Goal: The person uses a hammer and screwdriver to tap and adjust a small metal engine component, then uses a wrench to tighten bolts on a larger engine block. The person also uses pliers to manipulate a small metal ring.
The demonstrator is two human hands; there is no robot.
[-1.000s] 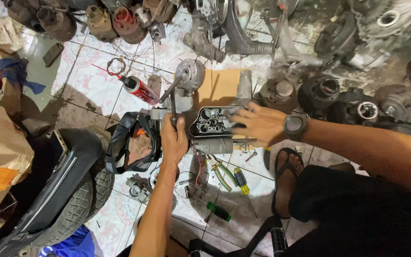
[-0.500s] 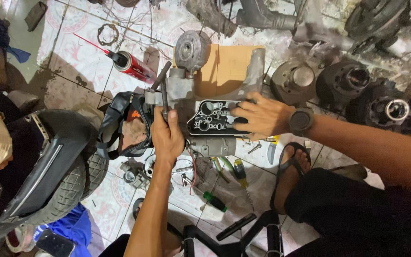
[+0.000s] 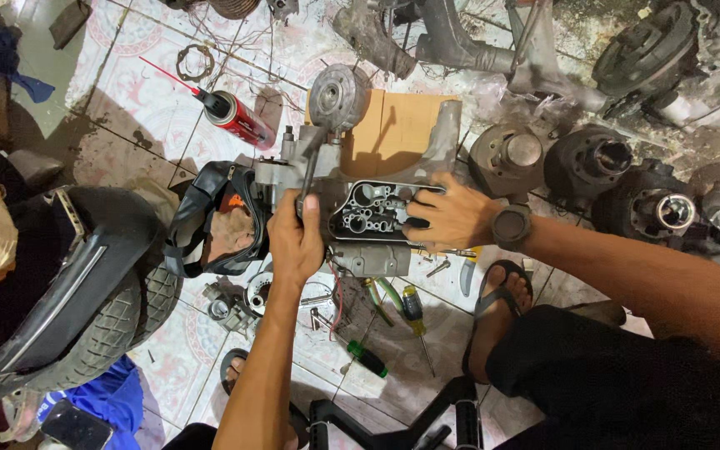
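A grey metal engine block [image 3: 377, 212] with an open, several-holed face lies on the tiled floor over a cardboard sheet [image 3: 393, 125]. My left hand [image 3: 293, 237] is closed around the handle of a grey wrench-like tool [image 3: 308, 171] that reaches up to the block's left end. My right hand [image 3: 452, 217], with a dark watch on the wrist, presses flat on the block's right side, fingers spread over its open face.
A red spray can [image 3: 231, 115] lies at upper left. Screwdrivers [image 3: 406, 308] and small parts lie below the block. A scooter wheel and fender [image 3: 102, 283] fill the left. Several engine cylinders [image 3: 593, 162] crowd the right. My sandalled foot [image 3: 497, 308] is beside the tools.
The view has shifted slightly, so the block sits lower in view. Both hands stay on the block and the tool in much the same grip.
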